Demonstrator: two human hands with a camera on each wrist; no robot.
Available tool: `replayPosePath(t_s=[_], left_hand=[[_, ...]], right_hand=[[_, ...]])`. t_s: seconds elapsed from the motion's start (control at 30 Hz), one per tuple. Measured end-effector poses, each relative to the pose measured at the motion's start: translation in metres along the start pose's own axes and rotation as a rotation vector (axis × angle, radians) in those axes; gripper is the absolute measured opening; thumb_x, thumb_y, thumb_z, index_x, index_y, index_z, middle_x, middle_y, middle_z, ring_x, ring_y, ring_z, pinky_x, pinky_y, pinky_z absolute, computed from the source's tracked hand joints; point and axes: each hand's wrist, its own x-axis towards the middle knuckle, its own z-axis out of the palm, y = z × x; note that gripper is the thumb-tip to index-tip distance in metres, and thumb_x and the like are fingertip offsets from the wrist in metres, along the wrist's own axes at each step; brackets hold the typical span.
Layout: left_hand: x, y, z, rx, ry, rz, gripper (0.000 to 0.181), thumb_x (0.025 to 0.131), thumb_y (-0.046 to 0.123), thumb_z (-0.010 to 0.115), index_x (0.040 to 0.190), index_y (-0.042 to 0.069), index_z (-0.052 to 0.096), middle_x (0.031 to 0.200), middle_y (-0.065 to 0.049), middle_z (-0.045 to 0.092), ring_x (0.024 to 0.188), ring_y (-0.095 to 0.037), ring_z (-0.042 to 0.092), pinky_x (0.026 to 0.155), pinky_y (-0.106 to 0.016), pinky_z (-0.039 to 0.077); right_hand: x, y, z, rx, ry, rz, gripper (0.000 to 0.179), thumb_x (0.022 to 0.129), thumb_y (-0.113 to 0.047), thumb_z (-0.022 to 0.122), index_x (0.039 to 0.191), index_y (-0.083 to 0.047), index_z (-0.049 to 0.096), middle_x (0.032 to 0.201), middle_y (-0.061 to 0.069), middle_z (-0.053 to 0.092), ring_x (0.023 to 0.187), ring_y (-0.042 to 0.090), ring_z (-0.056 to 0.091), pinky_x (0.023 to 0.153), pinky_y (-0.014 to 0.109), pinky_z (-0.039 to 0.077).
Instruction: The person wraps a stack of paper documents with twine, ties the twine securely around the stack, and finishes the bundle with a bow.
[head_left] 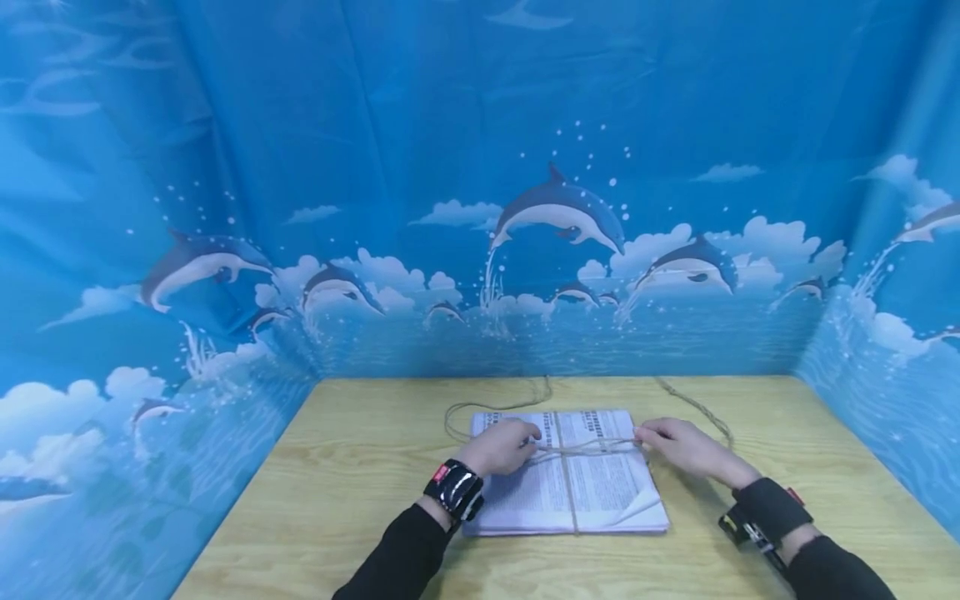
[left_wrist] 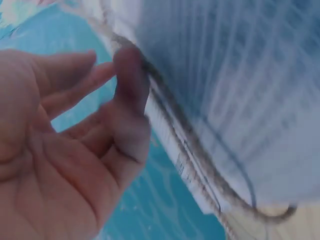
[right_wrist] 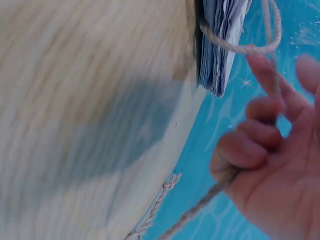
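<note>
A stack of newspapers lies on the table, with a strand of twine running down its front face and another across it. Over the upper left of the stack is my left hand. In the left wrist view, a bent digit of the left hand touches the twine along the paper, its other fingers apart from it. My right hand, beside the stack's right edge, grips twine. The right wrist view shows curled fingers round the twine, while one fingertip meets a loop.
Loose twine curves behind the stack's upper left, and a further length lies at the back right of the wooden table. A blue dolphin-print sheet encloses the back and sides. One lower right paper corner is folded up.
</note>
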Motion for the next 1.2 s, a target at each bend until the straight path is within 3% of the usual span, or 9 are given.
replayPosePath(t_s=[0.13, 0.23, 0.33, 0.5, 0.6, 0.73, 0.87, 1.03, 1.2], left_hand=[[0.008, 0.008, 0.011, 0.128, 0.068, 0.033, 0.014, 0.09, 0.009, 0.065, 0.102, 0.01, 0.073, 0.099, -0.001, 0.071, 0.094, -0.015, 0.064, 0.083, -0.027, 0.052], [0.013, 0.007, 0.016, 0.186, 0.098, 0.036, 0.006, 0.087, 0.01, 0.068, 0.083, 0.013, 0.07, 0.08, 0.003, 0.061, 0.074, -0.01, 0.055, 0.067, -0.022, 0.046], [0.015, 0.003, 0.017, 0.104, 0.092, -0.007, 0.011, 0.093, 0.011, 0.062, 0.083, 0.012, 0.062, 0.074, 0.005, 0.052, 0.065, -0.007, 0.049, 0.058, -0.021, 0.041], [0.012, -0.007, 0.015, -0.11, 0.076, -0.106, 0.011, 0.102, 0.015, 0.049, 0.095, 0.011, 0.057, 0.071, 0.003, 0.05, 0.061, -0.01, 0.047, 0.054, -0.024, 0.039], [0.008, -0.012, 0.016, -0.146, 0.038, -0.114, 0.017, 0.103, 0.025, 0.05, 0.096, 0.014, 0.062, 0.071, 0.004, 0.051, 0.06, -0.01, 0.047, 0.055, -0.024, 0.038], [0.006, -0.015, 0.017, -0.113, 0.012, -0.051, 0.021, 0.099, 0.032, 0.057, 0.085, 0.018, 0.062, 0.068, 0.007, 0.049, 0.06, -0.007, 0.046, 0.056, -0.022, 0.036], [0.009, -0.017, 0.018, -0.053, -0.021, -0.022, 0.029, 0.096, 0.032, 0.062, 0.074, 0.017, 0.052, 0.064, 0.008, 0.041, 0.058, -0.007, 0.041, 0.055, -0.021, 0.032], [0.011, -0.019, 0.018, -0.059, -0.102, -0.036, 0.028, 0.096, 0.03, 0.063, 0.074, 0.017, 0.051, 0.064, 0.008, 0.041, 0.058, -0.006, 0.041, 0.055, -0.02, 0.033], [0.013, -0.021, 0.018, -0.05, -0.133, 0.022, 0.026, 0.098, 0.026, 0.061, 0.075, 0.016, 0.051, 0.066, 0.009, 0.042, 0.06, -0.006, 0.042, 0.057, -0.019, 0.034]], right_hand=[[0.0, 0.002, -0.004, -0.007, 0.085, 0.035, 0.028, 0.103, -0.025, 0.05, 0.089, -0.008, 0.067, 0.078, 0.006, 0.061, 0.061, 0.01, 0.043, 0.059, 0.027, 0.038], [0.001, 0.005, -0.001, -0.059, 0.117, 0.019, 0.023, 0.101, -0.019, 0.054, 0.085, -0.008, 0.066, 0.074, 0.004, 0.059, 0.06, 0.008, 0.042, 0.058, 0.025, 0.037], [0.003, 0.006, 0.003, -0.106, 0.133, -0.016, 0.019, 0.099, -0.014, 0.056, 0.084, -0.007, 0.065, 0.073, 0.001, 0.059, 0.061, 0.007, 0.044, 0.058, 0.024, 0.038], [0.004, 0.006, 0.003, -0.102, 0.145, 0.013, 0.017, 0.099, -0.012, 0.054, 0.087, -0.004, 0.064, 0.071, 0.001, 0.055, 0.061, 0.011, 0.045, 0.056, 0.026, 0.037], [0.003, 0.007, 0.002, -0.107, 0.126, 0.052, 0.019, 0.099, -0.012, 0.053, 0.084, -0.004, 0.062, 0.069, 0.0, 0.052, 0.061, 0.013, 0.045, 0.056, 0.028, 0.037], [0.003, 0.009, 0.001, -0.116, 0.087, 0.055, 0.021, 0.098, -0.014, 0.055, 0.079, -0.006, 0.06, 0.066, -0.001, 0.048, 0.061, 0.013, 0.045, 0.058, 0.028, 0.038], [0.005, 0.012, 0.003, -0.122, 0.08, 0.027, 0.023, 0.098, -0.013, 0.055, 0.077, -0.006, 0.058, 0.065, -0.002, 0.046, 0.06, 0.013, 0.043, 0.057, 0.028, 0.037], [0.008, 0.012, 0.007, -0.163, 0.108, 0.001, 0.021, 0.098, -0.011, 0.055, 0.078, -0.006, 0.06, 0.065, -0.003, 0.047, 0.059, 0.011, 0.043, 0.056, 0.027, 0.036], [0.012, 0.002, 0.014, -0.235, 0.138, -0.089, 0.01, 0.095, -0.01, 0.06, 0.085, -0.009, 0.062, 0.073, -0.003, 0.052, 0.067, 0.011, 0.046, 0.061, 0.028, 0.04]])
